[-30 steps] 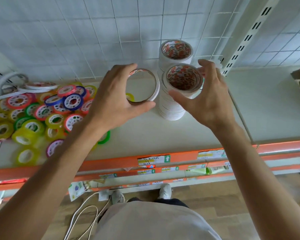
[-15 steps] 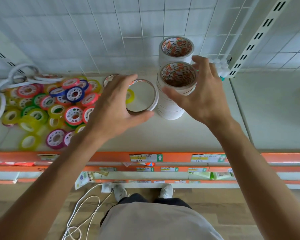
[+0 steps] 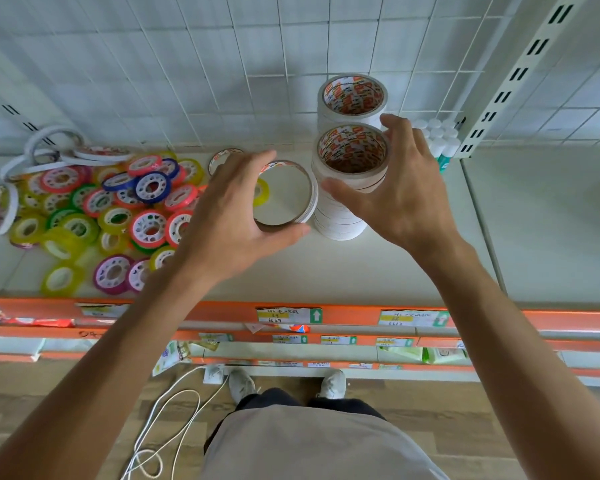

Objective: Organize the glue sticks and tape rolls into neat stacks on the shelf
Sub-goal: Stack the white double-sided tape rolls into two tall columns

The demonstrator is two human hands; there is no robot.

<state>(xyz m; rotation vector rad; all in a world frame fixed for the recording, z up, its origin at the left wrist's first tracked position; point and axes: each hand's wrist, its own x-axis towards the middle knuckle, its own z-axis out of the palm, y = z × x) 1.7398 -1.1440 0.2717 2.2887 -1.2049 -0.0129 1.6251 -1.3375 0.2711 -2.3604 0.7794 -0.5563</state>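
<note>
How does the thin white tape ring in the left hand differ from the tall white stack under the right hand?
The thin white tape ring is a single roll, held in the left hand; the tall white stack is many rolls standing on the shelf, steadied by the right hand. Both look white, with similar width.

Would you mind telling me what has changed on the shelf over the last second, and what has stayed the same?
Very little has changed. The left hand still grips the thin white tape ring beside the near stack of white tape rolls, and the right hand still steadies that stack's top. The rear white stack and the loose pile of colourful small tape rolls lie as before; only the camera view shifted.
</note>
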